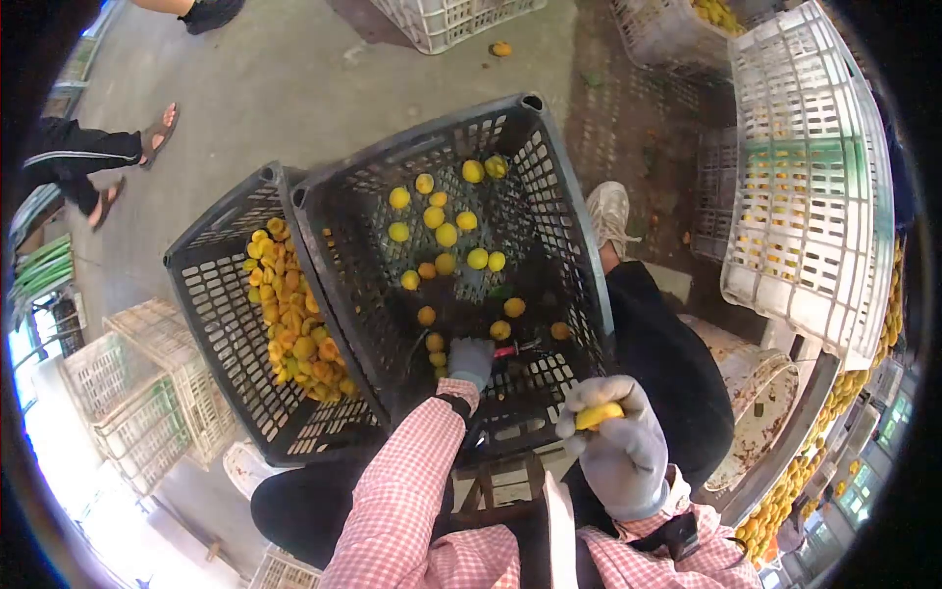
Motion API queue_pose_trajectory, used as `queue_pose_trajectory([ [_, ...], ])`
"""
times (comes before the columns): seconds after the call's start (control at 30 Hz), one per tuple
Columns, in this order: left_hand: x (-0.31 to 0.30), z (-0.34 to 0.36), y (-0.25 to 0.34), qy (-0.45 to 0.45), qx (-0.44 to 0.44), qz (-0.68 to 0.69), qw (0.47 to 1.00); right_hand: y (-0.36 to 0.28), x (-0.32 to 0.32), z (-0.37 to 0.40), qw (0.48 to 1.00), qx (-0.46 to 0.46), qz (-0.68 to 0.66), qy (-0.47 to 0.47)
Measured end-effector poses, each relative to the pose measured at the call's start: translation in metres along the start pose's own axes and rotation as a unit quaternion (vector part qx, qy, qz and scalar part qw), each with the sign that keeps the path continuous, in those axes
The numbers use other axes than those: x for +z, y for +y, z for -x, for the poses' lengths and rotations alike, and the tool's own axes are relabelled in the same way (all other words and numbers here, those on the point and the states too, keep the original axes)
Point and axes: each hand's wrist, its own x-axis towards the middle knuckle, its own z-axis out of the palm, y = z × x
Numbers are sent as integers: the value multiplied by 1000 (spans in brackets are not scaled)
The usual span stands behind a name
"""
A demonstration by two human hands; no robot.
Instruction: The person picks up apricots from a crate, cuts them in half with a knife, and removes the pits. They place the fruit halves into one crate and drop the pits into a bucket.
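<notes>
My left hand (472,359), in a grey glove with a pink checked sleeve, reaches into the nearer black crate (549,177) and grips a small red-handled tool (514,348). Loose yellow fruits (446,235) lie scattered on that crate's bottom. My right hand (620,447), also gloved, is closed around one yellow fruit (599,415) just outside the crate's near rim. A second black crate (211,294) on the left holds a pile of yellow-orange fruit (291,319).
A white crate (814,196) with fruit stands at the right, above a dirty white bucket (760,398). More white crates (147,393) sit at the left and top. Another person's legs in sandals (118,157) stand at the upper left. My shoe (608,211) rests beyond the crate.
</notes>
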Motion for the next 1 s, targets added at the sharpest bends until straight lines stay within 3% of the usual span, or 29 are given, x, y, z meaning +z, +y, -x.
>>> queue_pose_trajectory([
  [0.1,-8,-1,-10,8,-3,15,1000,4,0,0,999,-10,14,-42],
  [0.17,-31,7,-10,-36,-14,134,990,3,3,0,999,-5,8,-40],
  [0.3,-66,11,-4,-111,-57,223,967,1,8,4,1000,26,-1,-1],
  [0.4,-91,30,-12,-44,-92,298,949,5,-1,7,1000,3,-1,-28],
  [0.5,-109,51,-26,-36,-126,351,927,11,-3,10,999,-40,-8,-37],
  [0.53,-104,52,-26,-33,-126,348,929,13,-6,11,996,-68,-28,-47],
  [0.67,-85,48,-12,-13,-136,253,958,10,-4,18,993,-38,-83,-70],
  [0.73,-71,31,1,-85,-155,216,960,8,-1,20,996,-15,-56,-63],
  [0.8,-70,35,12,-11,-139,179,974,7,0,18,997,-6,-49,-58],
  [0.83,-59,27,14,-48,-124,160,978,5,-1,16,996,1,-52,-71],
  [0.87,-34,19,19,5,-111,146,983,4,-2,15,995,11,-56,-81],
  [0.93,-24,14,22,-1,-114,89,990,-5,15,14,997,12,-61,-37],
  [1.0,-11,7,13,21,-91,70,993,-12,3,13,987,86,-91,-96],
])
